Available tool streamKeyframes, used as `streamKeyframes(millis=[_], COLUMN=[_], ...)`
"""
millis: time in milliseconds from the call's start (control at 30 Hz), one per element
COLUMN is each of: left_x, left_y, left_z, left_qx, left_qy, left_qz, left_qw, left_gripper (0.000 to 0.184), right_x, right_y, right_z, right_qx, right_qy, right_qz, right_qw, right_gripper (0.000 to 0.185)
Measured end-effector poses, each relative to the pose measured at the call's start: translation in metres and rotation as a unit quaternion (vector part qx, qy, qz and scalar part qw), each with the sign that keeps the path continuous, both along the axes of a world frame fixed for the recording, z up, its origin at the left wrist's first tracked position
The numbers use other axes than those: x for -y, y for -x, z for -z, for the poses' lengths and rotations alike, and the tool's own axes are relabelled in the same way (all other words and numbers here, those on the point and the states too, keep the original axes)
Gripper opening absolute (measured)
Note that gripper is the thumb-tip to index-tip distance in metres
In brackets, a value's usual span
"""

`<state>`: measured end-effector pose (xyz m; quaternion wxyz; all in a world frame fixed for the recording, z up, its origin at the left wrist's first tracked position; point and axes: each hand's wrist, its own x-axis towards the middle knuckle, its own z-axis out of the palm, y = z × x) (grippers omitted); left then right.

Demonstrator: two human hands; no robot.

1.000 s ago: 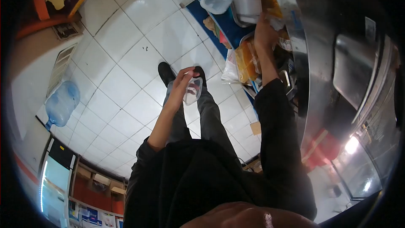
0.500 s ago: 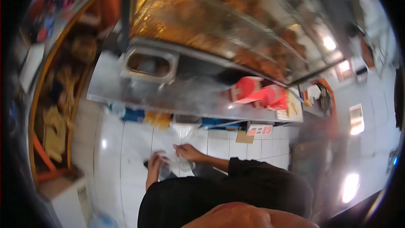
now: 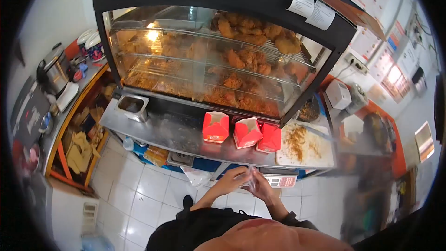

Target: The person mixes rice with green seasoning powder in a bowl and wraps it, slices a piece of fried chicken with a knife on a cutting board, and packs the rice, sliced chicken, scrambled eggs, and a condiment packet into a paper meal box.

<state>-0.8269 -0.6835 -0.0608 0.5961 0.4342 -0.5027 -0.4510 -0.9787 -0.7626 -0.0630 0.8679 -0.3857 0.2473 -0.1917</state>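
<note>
My left hand [image 3: 233,179] and my right hand [image 3: 263,188] meet in front of my body, beside the counter's front edge. Between their curled fingers is a crumpled piece of clear plastic film [image 3: 251,184]; its exact kind is too small to make out. Both hands pinch it. Just beyond them on the steel counter [image 3: 174,132] stand three red cardboard food boxes: one on the left [image 3: 215,128], one in the middle [image 3: 247,132] and one on the right [image 3: 269,138]. The left and middle ones have open tops.
A glass display case [image 3: 200,65] with fried chicken [image 3: 251,60] on its racks rises behind the boxes. Crumbs cover a white cutting board [image 3: 304,151] at right. A steel container [image 3: 133,107] sits at left. Below the counter hang a translucent bag [image 3: 196,177] and a scale [image 3: 281,181].
My hands were lower, further left and apart, each with clear plastic at it; now they are together on the film. The view has turned and steadied, showing the whole display case.
</note>
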Motion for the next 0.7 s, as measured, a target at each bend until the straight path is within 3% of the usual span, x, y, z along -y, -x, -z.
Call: streamKeyframes(millis=[33,133,200,267,300,333,433,467,500,533,567,600,700], left_x=[0.009,0.03,0.043,0.06,0.077,0.087,0.122,0.13,0.127,0.142,0.15,0.159,0.149], left_y=[0.014,0.043,0.045,0.027,0.003,-0.029,-0.144,-0.188,-0.2,-0.285,-0.339,-0.383,-0.449], left_z=[-0.01,-0.044,-0.066,-0.092,-0.097,-0.147,-0.254,-0.295,-0.334,-0.347,-0.351,-0.358,-0.355], left_qx=[-0.004,0.025,0.242,0.343,0.43,0.408,0.239,0.219,0.221,0.259,0.23,0.248,0.312], left_qy=[-0.003,0.012,0.149,0.18,0.152,0.173,0.191,0.29,0.16,0.228,0.29,0.237,0.096], left_qz=[-0.014,-0.055,-0.226,-0.266,-0.361,-0.385,-0.628,-0.633,-0.73,-0.751,-0.646,-0.653,-0.747], left_qw=[1.0,0.998,0.932,0.883,0.814,0.81,0.716,0.684,0.627,0.563,0.668,0.675,0.579], left_gripper=[0.022,0.024,0.033,0.044,0.052,0.06,0.063,0.068,0.065,0.056,0.055,0.055,0.055], right_x=[0.005,0.028,0.035,0.047,0.052,0.061,0.091,0.104,0.116,0.122,0.129,0.137,0.156], right_y=[0.015,0.045,0.051,0.061,0.06,0.061,0.08,0.086,0.095,0.103,0.112,0.122,0.156], right_z=[-0.011,-0.009,-0.031,-0.028,-0.039,-0.043,-0.043,-0.045,-0.048,-0.049,-0.051,-0.052,-0.044], right_qx=[0.037,0.122,0.111,0.132,0.148,0.147,0.168,0.178,0.198,0.221,0.225,0.23,0.279], right_qy=[-0.074,-0.093,-0.068,-0.095,-0.082,-0.09,-0.12,-0.122,-0.146,-0.168,-0.156,-0.142,-0.16], right_qz=[-0.01,-0.076,-0.077,-0.044,-0.036,-0.035,0.025,0.042,0.062,0.092,0.121,0.157,0.242], right_qw=[0.997,0.985,0.989,0.986,0.985,0.984,0.978,0.976,0.967,0.956,0.954,0.95,0.915], right_gripper=[0.048,0.061,0.058,0.059,0.059,0.059,0.057,0.057,0.056,0.054,0.054,0.054,0.055])
